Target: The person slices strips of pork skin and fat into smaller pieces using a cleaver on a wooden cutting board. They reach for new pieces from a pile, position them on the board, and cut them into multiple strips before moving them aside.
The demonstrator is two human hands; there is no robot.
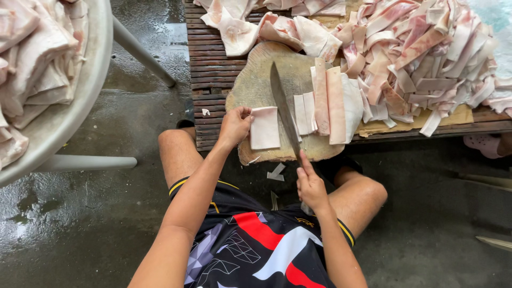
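A worn wooden chopping block (256,85) rests on a low slatted wooden platform (213,69). My left hand (234,127) pinches the left edge of a pale rectangular slab of pork fat (265,128) lying on the block. My right hand (310,185) grips the handle of a long knife (282,106), forefinger along its spine; the blade lies along the slab's right edge, pointing away from me. Cut strips (325,104) lie to the right of the blade.
A big heap of cut pork strips (421,58) covers cardboard on the platform's right. More slabs (256,24) lie behind the block. A large metal basin (58,117) of pork on legs stands left. Wet concrete floor; my bare knees flank the block.
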